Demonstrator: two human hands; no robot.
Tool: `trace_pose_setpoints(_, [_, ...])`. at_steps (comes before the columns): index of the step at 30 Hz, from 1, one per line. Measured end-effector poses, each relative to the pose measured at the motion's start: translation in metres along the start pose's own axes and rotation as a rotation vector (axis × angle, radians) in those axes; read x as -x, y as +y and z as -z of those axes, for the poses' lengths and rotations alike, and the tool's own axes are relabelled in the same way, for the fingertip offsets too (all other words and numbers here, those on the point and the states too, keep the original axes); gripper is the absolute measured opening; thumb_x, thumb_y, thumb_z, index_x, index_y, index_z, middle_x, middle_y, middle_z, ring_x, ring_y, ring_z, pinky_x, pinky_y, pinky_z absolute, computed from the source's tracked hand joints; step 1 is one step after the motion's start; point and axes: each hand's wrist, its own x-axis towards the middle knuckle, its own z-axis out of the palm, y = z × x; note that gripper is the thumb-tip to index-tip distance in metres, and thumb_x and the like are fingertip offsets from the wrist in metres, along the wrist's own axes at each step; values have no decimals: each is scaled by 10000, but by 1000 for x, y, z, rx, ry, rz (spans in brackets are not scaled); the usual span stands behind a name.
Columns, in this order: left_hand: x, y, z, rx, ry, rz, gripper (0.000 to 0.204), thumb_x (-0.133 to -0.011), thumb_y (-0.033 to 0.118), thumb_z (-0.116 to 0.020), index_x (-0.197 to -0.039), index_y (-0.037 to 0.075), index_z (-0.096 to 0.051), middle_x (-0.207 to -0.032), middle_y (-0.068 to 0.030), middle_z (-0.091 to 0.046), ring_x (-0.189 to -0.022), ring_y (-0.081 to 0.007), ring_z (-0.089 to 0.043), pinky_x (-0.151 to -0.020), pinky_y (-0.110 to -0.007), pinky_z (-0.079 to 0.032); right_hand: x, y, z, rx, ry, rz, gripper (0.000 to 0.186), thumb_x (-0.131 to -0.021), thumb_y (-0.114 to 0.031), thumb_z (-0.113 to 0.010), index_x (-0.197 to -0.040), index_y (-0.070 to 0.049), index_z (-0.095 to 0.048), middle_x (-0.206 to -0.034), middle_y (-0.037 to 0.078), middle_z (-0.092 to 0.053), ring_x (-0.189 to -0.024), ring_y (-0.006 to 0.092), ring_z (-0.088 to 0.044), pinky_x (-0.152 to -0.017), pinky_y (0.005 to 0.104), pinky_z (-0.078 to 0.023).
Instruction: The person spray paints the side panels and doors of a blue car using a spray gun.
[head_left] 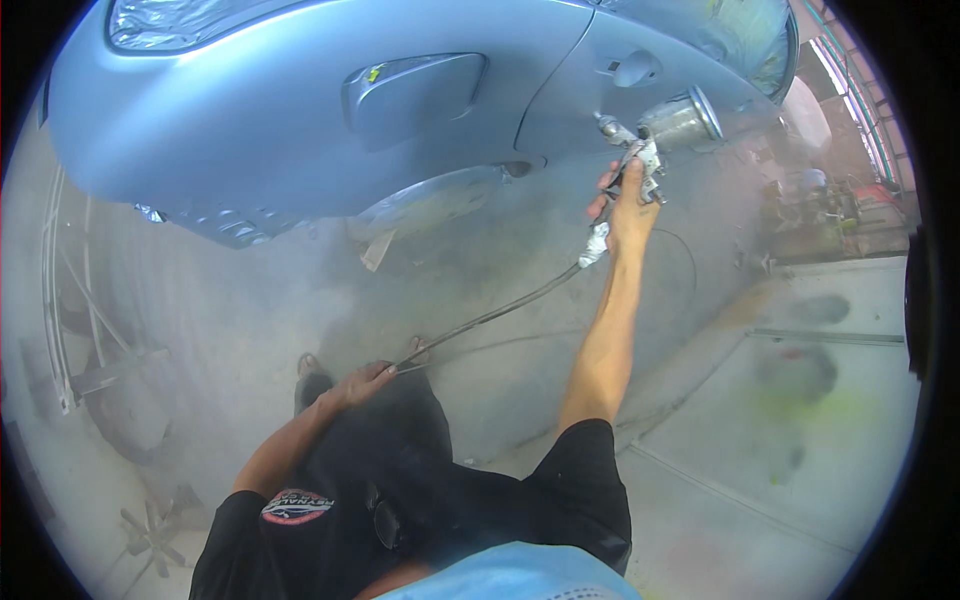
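My right hand (628, 205) is wrapped round the grip of a spray gun (648, 165), arm stretched out forward and right. The gun carries a metal paint cup (683, 120), tilted on its side, and its nozzle points at the side of a light blue car (260, 120). From the gun's taped lower end an air hose (490, 314) runs down to my left hand (368, 384), which is closed round it in front of my body. The car's fuel flap (418, 100) and door handle (636, 68) are near the gun's level. A haze hangs around the gun.
Plastic film covers the car's windows (180, 22) and the wheel (430, 205) below the body. A metal frame (65, 300) stands at the left, with a star-shaped base (152, 538) nearer me. A pale panel (800, 400) lies at the right. Cluttered items (815, 205) stand behind it.
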Motion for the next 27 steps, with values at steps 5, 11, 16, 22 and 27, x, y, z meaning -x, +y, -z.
trace_pose_setpoints(5, [53, -66, 9, 17, -24, -35, 693, -1041, 600, -267, -1230, 17, -590, -1065, -120, -616, -1049, -247, -560, -985, -381, -414, 10, -7, -16, 92, 263, 47, 411, -1014, -386, -569, -1022, 24, -599, -700, 71, -590, -389, 170, -542, -342, 286, -412])
trace_pose_setpoints(11, [126, -57, 35, 184, 49, 44, 668, -1050, 582, -237, -1226, 51, -601, -988, -70, -621, -936, -188, -542, -866, -362, -452, 37, -25, -42, 128, 482, 34, 389, -1013, -368, -568, -1012, 20, -589, -709, 66, -592, -374, 173, -534, -332, 283, -380])
trace_pose_setpoints(16, [142, -23, 12, 289, 21, 210, 649, -1054, 568, -243, -1225, 56, -603, -1003, -81, -628, -909, -187, -545, -789, -352, -473, 49, -16, -12, -1, 303, -26, 421, -1019, -393, -565, -1109, 18, -583, -747, 53, -604, -443, 146, -556, -381, 271, -389])
trace_pose_setpoints(22, [91, -19, -38, 171, 119, 329, 671, -1048, 578, -244, -1188, 30, -606, -1039, -112, -619, -981, -233, -567, -879, -398, -462, 9, -7, 14, 50, 61, -59, 475, -1021, -465, -537, -1111, 0, -571, -771, 49, -593, -484, 143, -547, -434, 263, -406])
trace_pose_setpoints(27, [64, 39, -76, 385, 213, 446, 678, -1058, 561, -219, -1162, 4, -591, -1038, -135, -623, -1049, -272, -571, -956, -421, -429, -7, -8, 26, -91, -55, -41, 337, -971, -298, -683, -1101, 8, -629, -760, 29, -625, -495, 102, -566, -467, 236, -431])
